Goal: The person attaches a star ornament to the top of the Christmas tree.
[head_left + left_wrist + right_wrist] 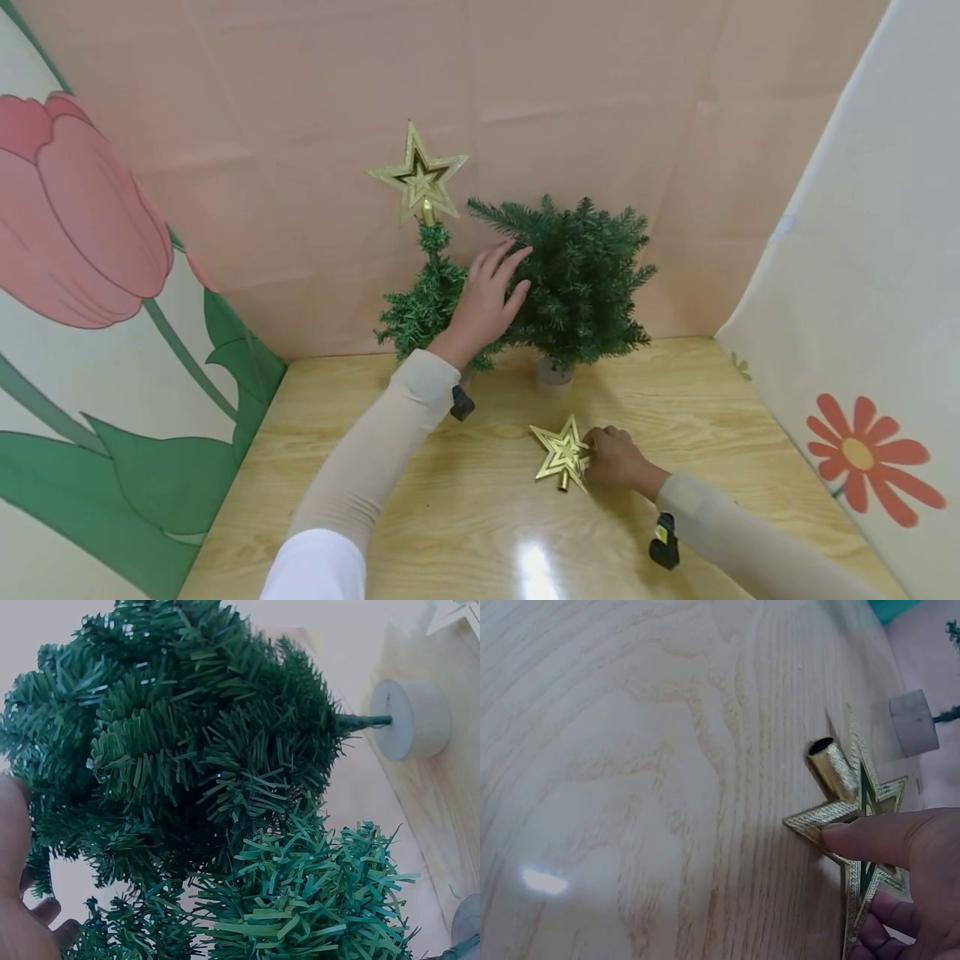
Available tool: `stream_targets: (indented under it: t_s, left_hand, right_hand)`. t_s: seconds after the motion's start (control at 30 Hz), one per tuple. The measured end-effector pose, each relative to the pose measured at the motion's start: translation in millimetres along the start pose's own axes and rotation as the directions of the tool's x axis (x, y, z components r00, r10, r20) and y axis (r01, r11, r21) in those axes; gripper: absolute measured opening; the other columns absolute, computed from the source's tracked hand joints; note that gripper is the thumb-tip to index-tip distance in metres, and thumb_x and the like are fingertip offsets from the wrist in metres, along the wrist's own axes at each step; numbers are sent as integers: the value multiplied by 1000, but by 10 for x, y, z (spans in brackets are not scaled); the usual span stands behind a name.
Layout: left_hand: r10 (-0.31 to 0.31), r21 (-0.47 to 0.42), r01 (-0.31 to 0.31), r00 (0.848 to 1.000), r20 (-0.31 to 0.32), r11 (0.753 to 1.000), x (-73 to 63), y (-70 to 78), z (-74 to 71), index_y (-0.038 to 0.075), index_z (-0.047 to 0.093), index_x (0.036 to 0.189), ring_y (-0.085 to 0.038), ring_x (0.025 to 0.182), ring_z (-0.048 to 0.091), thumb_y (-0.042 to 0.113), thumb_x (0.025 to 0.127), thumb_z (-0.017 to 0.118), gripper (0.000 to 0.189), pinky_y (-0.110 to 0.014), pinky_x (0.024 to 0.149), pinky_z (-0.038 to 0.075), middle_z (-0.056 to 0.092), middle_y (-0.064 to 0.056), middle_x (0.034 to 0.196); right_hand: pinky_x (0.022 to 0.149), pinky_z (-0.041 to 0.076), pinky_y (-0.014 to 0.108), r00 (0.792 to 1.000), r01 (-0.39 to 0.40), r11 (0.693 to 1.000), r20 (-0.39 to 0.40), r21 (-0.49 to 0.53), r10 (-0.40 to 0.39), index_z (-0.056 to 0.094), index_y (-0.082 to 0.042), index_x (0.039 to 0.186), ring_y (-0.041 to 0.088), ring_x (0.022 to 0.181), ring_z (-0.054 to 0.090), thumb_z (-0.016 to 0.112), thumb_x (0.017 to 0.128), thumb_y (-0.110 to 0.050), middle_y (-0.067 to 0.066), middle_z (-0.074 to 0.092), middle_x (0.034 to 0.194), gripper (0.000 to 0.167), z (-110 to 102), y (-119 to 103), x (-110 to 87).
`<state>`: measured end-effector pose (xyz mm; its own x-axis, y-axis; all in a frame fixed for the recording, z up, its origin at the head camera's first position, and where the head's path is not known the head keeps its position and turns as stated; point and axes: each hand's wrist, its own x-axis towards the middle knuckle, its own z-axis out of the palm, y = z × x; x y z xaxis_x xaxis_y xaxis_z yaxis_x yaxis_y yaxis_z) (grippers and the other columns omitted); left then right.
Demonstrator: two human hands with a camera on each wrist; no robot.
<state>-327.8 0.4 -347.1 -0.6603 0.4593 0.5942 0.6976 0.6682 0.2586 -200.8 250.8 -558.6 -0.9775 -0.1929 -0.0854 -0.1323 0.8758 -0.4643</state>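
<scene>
My right hand (618,458) pinches a gold star tree topper (562,450) low over the table's front half. In the right wrist view the thumb lies across one point of the star (810,821), fingers behind it, and its hollow socket (832,766) sticks out to the side. My left hand (487,304) reaches between two small artificial Christmas trees, fingers spread and holding nothing. Its fingertips are at the left branches of the fuller dark green tree (581,283). The smaller tree (420,312), partly hidden by the left hand, carries another gold star (417,175) on top.
Both trees stand at the back of the wooden table (450,533), against a pink backdrop (525,83). The fuller tree has a round pale base (553,377). Panels with a painted tulip (82,217) and a red flower (873,458) flank the table.
</scene>
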Motion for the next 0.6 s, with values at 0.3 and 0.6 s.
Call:
stream_targets:
  t_s: [0.3, 0.6]
  left_hand:
    - [-16, -12, 16, 1000, 9, 1000, -10, 39, -27, 29, 32, 153, -20, 145, 17, 41, 105, 36, 49, -44, 114, 24, 26, -6, 158]
    - [-22, -26, 22, 1000, 9, 999, -12, 25, -8, 29, 32, 153, -23, 145, 19, 42, 106, 34, 49, -43, 115, 23, 26, -7, 157]
  right_hand:
    - [71, 45, 40, 997, 78, 994, -18, 76, -77, 62, -2, 98, 22, 80, 49, 82, 68, -12, 8, 55, 88, 38, -28, 72, 26]
    - [67, 49, 39, 983, 186, 974, -30, 130, -183, 65, -4, 89, 17, 75, 55, 68, 81, 4, 6, 62, 84, 12, -267, -53, 22]
